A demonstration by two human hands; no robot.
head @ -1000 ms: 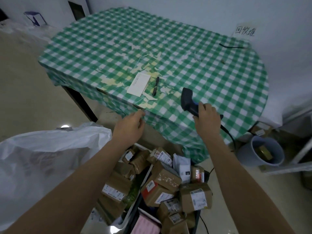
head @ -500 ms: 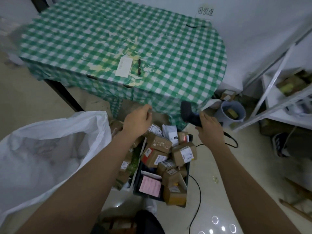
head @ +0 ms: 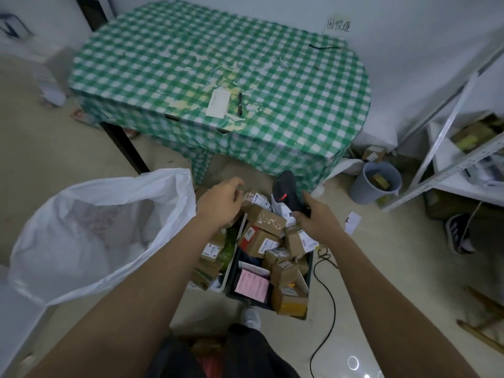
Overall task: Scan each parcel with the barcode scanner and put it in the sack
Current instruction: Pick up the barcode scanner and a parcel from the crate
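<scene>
Several brown cardboard parcels [head: 266, 219] with white labels are heaped in a dark crate [head: 231, 279] on the floor in front of me. My right hand [head: 317, 218] grips a black barcode scanner [head: 286, 193] whose red light glows, pointed down over the heap. My left hand [head: 222, 200] hovers just above the left parcels, fingers loosely curled, holding nothing. A big white sack [head: 90, 233] stands open on the floor to the left of the crate.
A table with a green checked cloth [head: 272, 77] stands beyond the crate, with a white card [head: 218, 102] and a black pen [head: 240, 103] on it. A grey bucket [head: 375, 182] and white metal shelving [head: 463, 148] are at the right. The scanner's black cable [head: 326, 304] trails over the floor.
Both hands have dropped from the table's edge down over the parcel heap. The scanner now points downward with its red light showing. My view has tilted down.
</scene>
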